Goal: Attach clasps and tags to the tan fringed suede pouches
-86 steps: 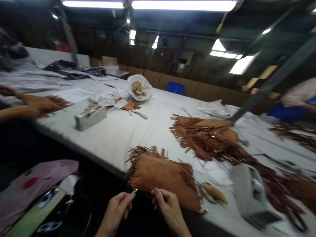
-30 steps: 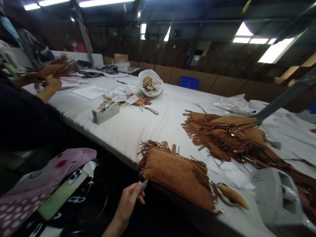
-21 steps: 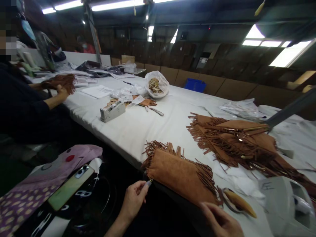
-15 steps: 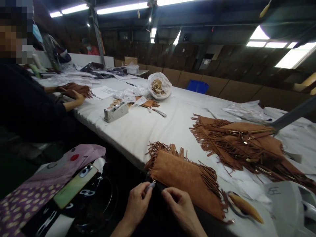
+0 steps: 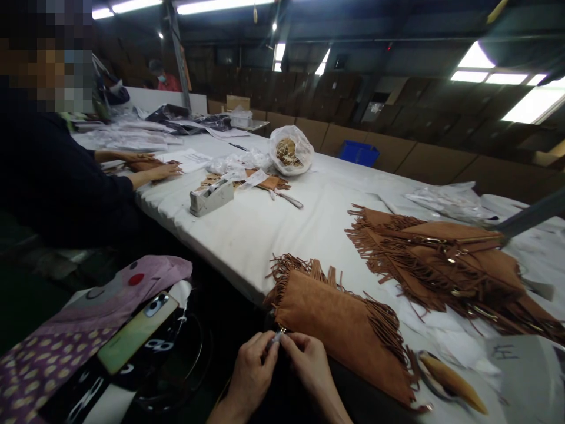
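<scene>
A brown suede fringed pouch (image 5: 331, 324) lies at the near edge of the table, its small gold metal clasp (image 5: 283, 330) at the corner close to me. My left hand (image 5: 252, 371) pinches a small greyish wrapped pull (image 5: 275, 340) that hangs at this clasp. Right beside it, the thumb and forefinger of my right hand (image 5: 311, 362) are pressed together, their tips nearly meeting the left fingers. What the right fingertips hold, if anything, is hidden.
More fringed brown bags (image 5: 441, 253) are piled on the right. Nearby are a yellow-handled tool (image 5: 454, 380), a tape dispenser (image 5: 212, 197) and a plastic bag of scraps (image 5: 291, 153). A phone (image 5: 138, 333) rests on purple cloth at left. A co-worker's sleeve (image 5: 88, 171) reaches over the table.
My right hand has come left to the clasp, closing the gap to my left hand. The co-worker's hands have lowered a brown piece flat onto the table. The whole view has shifted slightly.
</scene>
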A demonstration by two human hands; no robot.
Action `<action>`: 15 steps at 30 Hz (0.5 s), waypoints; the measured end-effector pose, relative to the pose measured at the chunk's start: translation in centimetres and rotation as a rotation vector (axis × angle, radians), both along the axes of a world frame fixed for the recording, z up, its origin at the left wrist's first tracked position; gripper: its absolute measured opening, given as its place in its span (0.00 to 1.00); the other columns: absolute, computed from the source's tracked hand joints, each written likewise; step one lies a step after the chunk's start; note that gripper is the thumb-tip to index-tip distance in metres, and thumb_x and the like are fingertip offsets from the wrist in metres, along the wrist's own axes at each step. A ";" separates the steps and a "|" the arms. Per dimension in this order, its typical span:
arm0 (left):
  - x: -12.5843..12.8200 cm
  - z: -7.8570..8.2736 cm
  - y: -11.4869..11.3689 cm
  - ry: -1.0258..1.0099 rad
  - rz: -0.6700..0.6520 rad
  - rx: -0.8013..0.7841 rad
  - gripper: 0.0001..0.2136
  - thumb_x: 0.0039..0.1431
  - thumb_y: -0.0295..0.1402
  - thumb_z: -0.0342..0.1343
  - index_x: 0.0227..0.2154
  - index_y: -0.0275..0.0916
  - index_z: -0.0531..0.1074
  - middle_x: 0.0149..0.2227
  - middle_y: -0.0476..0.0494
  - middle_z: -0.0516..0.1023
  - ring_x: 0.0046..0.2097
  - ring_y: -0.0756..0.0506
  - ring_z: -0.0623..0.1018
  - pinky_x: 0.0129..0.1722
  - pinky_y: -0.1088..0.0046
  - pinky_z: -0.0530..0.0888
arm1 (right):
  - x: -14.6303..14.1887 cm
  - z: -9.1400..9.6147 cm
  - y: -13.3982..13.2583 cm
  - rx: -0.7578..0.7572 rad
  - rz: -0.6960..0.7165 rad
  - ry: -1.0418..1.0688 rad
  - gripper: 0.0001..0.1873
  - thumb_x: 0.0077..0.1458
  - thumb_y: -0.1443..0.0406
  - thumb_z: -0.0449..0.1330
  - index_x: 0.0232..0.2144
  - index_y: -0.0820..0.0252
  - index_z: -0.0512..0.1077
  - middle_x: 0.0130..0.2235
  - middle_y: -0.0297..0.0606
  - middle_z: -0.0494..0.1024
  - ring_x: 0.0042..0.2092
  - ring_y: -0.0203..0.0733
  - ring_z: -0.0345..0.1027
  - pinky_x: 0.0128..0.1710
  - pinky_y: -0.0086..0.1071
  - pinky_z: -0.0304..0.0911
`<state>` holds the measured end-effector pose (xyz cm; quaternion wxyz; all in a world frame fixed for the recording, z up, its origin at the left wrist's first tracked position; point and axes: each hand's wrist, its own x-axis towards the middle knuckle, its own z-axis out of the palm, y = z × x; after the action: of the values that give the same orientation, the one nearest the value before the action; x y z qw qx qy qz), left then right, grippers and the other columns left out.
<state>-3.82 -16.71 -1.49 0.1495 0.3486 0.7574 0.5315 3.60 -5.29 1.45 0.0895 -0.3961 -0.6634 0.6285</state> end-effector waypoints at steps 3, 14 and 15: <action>0.3 -0.1 0.1 -0.040 0.035 -0.009 0.09 0.62 0.34 0.49 0.40 0.41 0.74 0.30 0.46 0.78 0.28 0.47 0.76 0.30 0.74 0.70 | -0.4 -0.2 -0.2 -0.164 -0.039 0.050 0.20 0.41 0.52 0.63 0.23 0.67 0.76 0.14 0.26 0.61 0.17 0.27 0.45 0.17 0.25 0.42; -0.1 0.0 0.7 -0.459 0.043 0.041 0.11 0.57 0.39 0.55 0.34 0.38 0.77 0.26 0.46 0.76 0.23 0.51 0.71 0.24 0.76 0.67 | 0.1 -0.6 0.0 -0.119 -0.022 0.117 0.24 0.39 0.48 0.66 0.19 0.66 0.76 0.19 0.33 0.70 0.21 0.30 0.52 0.20 0.26 0.48; -0.2 0.0 0.9 -0.626 0.033 0.077 0.12 0.56 0.40 0.57 0.33 0.36 0.77 0.23 0.48 0.74 0.20 0.53 0.67 0.20 0.78 0.63 | 0.3 -0.7 0.1 -0.106 -0.010 0.128 0.25 0.40 0.47 0.66 0.19 0.66 0.75 0.19 0.34 0.69 0.22 0.31 0.53 0.21 0.26 0.48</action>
<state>-4.03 -15.78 -1.50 0.3535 0.1611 0.6593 0.6437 3.86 -5.19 0.77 0.1139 -0.3626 -0.6201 0.6863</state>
